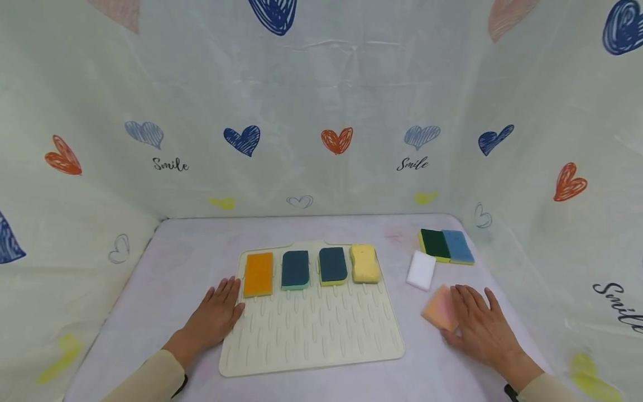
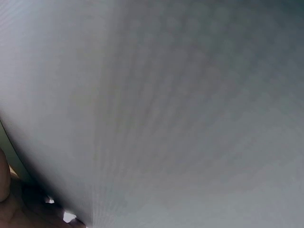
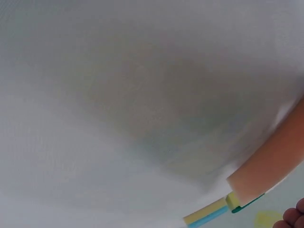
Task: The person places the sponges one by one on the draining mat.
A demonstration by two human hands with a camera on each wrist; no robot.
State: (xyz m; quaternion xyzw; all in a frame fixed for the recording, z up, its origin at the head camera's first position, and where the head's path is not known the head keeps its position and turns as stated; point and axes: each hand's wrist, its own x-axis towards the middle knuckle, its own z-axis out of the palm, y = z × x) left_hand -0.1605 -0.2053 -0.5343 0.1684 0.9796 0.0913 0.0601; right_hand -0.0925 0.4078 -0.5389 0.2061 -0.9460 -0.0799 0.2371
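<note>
My left hand rests with its fingers extended along the left edge of a cream ridged mat. Across the mat's far half stand an orange sponge, two dark blue scouring sponges and a yellow sponge, in a row. To the right of the mat my right hand lies with fairly straight fingers over the right side of a peach-and-pink sponge. In the right wrist view that sponge shows its side, and fingertips appear at the corner.
Beyond the right hand lies a white sponge. Behind it a dark green scouring sponge and a blue one lie side by side. The pale tabletop meets a heart-printed cloth at the back and both sides.
</note>
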